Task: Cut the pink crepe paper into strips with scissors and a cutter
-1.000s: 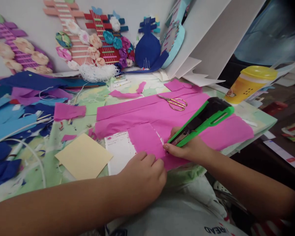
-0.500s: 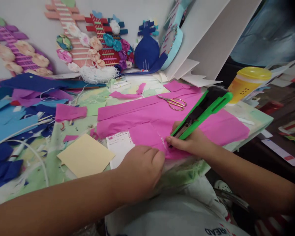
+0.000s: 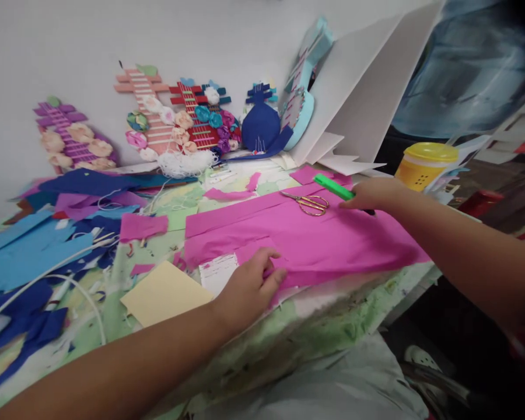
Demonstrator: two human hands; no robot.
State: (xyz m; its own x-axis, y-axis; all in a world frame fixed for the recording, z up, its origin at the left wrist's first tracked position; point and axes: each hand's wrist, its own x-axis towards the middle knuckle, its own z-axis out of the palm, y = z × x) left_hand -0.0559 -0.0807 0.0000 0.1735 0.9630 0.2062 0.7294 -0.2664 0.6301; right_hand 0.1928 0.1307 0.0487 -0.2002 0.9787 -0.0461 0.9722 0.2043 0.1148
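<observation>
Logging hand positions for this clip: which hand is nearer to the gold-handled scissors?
Right. The right hand, gripping the green cutter, is just right of the scissors; the left hand is farther, nearer the camera and to their left.

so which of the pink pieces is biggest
The wide pink sheet under the gold-handled scissors; the others, like the pink scrap off to its left in the picture, are far smaller.

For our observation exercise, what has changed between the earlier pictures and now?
The right hand, still holding the green cutter, moved forward and rightward, turning it, away from the left hand, which has uncurled somewhat. The scissors stayed on the pink sheet.
</observation>
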